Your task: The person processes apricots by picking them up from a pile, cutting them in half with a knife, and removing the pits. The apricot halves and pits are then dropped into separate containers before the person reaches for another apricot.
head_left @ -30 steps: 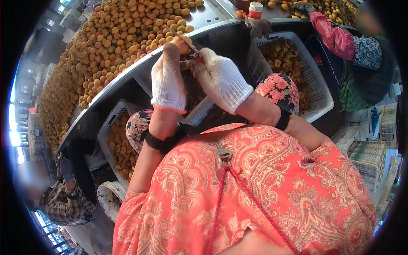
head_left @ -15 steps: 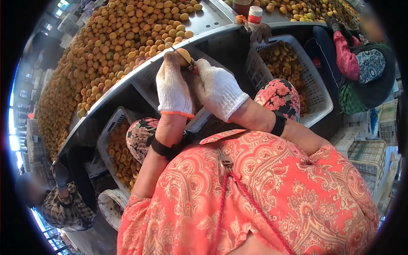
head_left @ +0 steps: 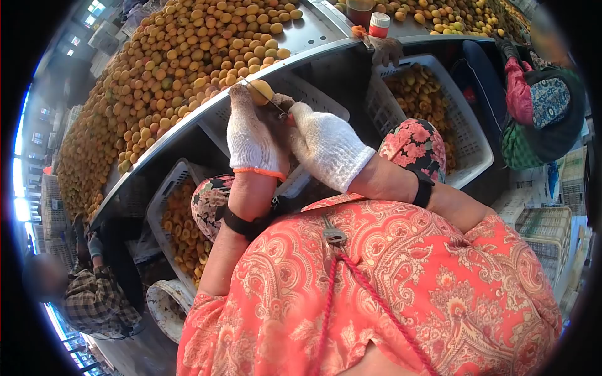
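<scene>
In a stained white knit glove with an orange cuff, my left hand [head_left: 254,138] is closed around an orange-yellow apricot [head_left: 259,92] at the table's edge. My right hand [head_left: 327,145], gloved in white too, grips a small thin-bladed knife [head_left: 276,108] with a bit of red at its handle. The blade runs slantwise across the apricot's near face, toward my left fingertips. Both hands are close together above a crate [head_left: 320,100] under the table edge. Most of the knife handle is hidden inside my right fist.
A metal table [head_left: 307,28] bears a large heap of apricots [head_left: 182,69]. Crates with cut apricots stand at my left [head_left: 164,207] and right [head_left: 473,147]. A white bucket [head_left: 166,304] is at lower left. A red-and-white jar [head_left: 379,25] stands on the table. People sit on both sides.
My hands have shifted slightly left and down. The apricot shows more fully between them, with the blade lying across it. The person at left has moved their hands.
</scene>
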`<state>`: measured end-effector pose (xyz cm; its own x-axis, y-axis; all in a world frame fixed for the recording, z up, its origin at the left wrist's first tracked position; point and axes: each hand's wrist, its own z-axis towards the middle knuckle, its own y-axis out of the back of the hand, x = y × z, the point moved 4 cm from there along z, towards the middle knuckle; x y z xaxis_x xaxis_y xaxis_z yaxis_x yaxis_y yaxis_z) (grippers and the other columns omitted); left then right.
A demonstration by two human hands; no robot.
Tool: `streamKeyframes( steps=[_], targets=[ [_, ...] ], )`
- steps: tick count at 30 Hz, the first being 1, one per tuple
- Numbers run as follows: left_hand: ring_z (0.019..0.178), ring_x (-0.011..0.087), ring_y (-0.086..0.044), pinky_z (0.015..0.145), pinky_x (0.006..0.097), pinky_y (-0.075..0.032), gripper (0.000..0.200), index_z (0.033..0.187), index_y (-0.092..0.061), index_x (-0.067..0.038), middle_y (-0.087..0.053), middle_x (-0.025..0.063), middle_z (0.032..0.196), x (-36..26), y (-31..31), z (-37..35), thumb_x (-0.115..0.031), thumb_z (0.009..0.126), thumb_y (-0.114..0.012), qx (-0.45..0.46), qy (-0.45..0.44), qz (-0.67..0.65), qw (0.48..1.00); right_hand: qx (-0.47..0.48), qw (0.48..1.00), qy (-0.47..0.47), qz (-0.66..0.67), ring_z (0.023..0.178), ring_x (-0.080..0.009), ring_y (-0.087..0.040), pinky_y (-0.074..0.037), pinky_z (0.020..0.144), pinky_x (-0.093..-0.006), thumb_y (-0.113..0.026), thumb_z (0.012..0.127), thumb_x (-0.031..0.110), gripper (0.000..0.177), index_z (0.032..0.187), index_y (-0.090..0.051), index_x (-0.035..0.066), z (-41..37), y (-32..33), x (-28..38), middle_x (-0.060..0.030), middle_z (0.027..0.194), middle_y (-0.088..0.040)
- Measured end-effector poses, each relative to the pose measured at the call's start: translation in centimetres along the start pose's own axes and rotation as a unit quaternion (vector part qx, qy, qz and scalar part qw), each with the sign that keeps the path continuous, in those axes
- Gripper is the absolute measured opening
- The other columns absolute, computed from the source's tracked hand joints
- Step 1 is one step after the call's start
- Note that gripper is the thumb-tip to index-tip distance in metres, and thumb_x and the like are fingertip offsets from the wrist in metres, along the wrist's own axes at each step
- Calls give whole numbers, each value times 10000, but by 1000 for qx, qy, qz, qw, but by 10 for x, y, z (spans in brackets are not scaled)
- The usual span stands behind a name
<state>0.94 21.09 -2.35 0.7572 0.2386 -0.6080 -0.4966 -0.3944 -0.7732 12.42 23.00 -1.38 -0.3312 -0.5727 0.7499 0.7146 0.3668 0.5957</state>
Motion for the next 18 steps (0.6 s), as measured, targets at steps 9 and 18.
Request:
streamKeyframes(
  steps=[9,18],
  targets=[
    [816,285,-590,755,404,-497,442,1129,-536,-83,-613,148,927,7,-4,-1,-503,994,-498,1,52,-9,999,-57,998,31,18,788,-406,-667,-530,670,-490,-531,955,255,311,1147,-545,10,-4,0,-12,-227,805,-678],
    [896,287,-611,811,408,-506,464,1201,-541,-74,-638,145,1017,14,10,-1,-480,978,-546,93,100,-9,991,-41,999,11,-26,768,-406,-663,-526,652,-486,-536,956,262,302,1128,-542,14,-14,2,-13,-220,788,-673]
  ],
)
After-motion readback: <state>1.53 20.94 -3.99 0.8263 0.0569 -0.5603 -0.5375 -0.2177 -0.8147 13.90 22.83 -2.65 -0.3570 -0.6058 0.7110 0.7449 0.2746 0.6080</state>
